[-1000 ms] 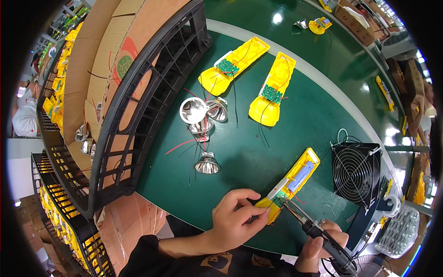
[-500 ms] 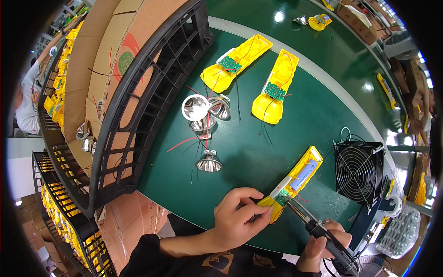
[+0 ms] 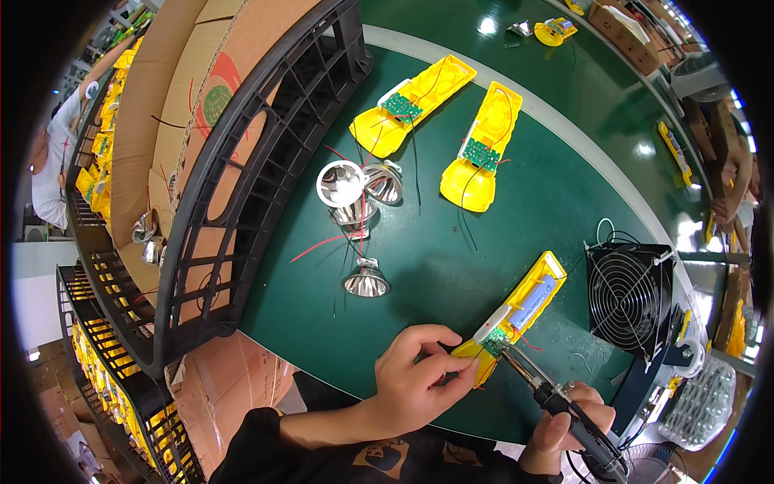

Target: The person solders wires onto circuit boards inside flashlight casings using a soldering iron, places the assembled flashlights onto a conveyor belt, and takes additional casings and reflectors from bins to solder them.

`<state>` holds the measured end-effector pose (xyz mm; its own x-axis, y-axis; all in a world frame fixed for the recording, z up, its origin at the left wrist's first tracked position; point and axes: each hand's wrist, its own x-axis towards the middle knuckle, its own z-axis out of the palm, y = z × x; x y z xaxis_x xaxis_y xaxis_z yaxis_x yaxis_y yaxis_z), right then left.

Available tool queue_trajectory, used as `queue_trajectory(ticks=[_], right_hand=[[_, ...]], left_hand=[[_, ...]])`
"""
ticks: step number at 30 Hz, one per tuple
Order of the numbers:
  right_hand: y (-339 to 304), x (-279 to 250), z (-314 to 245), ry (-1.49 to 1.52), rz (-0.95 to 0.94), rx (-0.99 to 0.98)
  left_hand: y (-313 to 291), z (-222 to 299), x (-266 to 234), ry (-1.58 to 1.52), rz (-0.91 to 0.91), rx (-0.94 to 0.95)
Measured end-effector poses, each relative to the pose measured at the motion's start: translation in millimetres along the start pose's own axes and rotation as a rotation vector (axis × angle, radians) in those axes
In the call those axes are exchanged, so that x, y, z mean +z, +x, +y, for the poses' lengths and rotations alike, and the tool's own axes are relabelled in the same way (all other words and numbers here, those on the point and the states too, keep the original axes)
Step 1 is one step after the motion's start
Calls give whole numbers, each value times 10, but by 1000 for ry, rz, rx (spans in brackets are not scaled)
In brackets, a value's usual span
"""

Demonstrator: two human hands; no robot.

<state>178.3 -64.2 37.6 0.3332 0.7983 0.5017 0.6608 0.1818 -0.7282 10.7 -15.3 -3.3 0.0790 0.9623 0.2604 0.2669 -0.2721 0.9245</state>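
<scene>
The near shell [image 3: 524,328] lies slanted on the green tabletop [image 3: 548,194], close to its near edge and right of the middle. The left hand [image 3: 415,375] is at its near end, thumb and forefinger pressed together; whether they pinch a wire or the shell's rim I cannot tell. The right hand [image 3: 595,413] is wrapped around the iron [image 3: 552,397], whose tip reaches the board [image 3: 497,335]; contact is too small to make out.

The shell looks like thin, hard plastic: light, stiff and probably smooth enough to slide. The battery [image 3: 534,302] should make its far end the heavier one. The board and the thin red wire [image 3: 529,344] seem the fragile parts, so the side rims look the best hold, clear of both. The iron is best taken by its dark handle, as the metal end may be hot.

Counted on the tabletop: three shells, the near one and two far shells [image 3: 498,129] toward the far edge, each with one board; one battery showing, in the near shell; four reflectors [image 3: 367,281] toward the left edge, three bunched and touching, one just apart on the near side; and one black fan [image 3: 625,298] by the right edge. One black crate [image 3: 172,323] stands along the left edge, with a carton [image 3: 173,97] inside it
</scene>
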Motion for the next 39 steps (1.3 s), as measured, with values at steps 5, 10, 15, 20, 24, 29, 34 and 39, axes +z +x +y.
queue_trajectory(ticks=[5,10,15,20,24,29,34,39], right_hand=[[-20,16,11,-12,28,-17],[-26,10,18,-10,36,-32],[-24,31,35,19,26,-32],[-38,-11,34,17,12,-30],[-49,-82,10,49,-52,41],[-35,-48,5,55,-52,51],[-12,21,4,-17,23,-16],[-18,-13,16,13,1,2]], left_hand=[[2,-10,-12,1,-43,23],[5,-6,-11,1,-41,14],[7,8,-5,2,-3,-5],[4,-1,5,3,2,-4],[1,-13,-4,-1,-18,12],[1,-12,-2,5,-44,19],[-3,-10,-4,8,-45,13],[-2,-16,3,8,-37,19]])
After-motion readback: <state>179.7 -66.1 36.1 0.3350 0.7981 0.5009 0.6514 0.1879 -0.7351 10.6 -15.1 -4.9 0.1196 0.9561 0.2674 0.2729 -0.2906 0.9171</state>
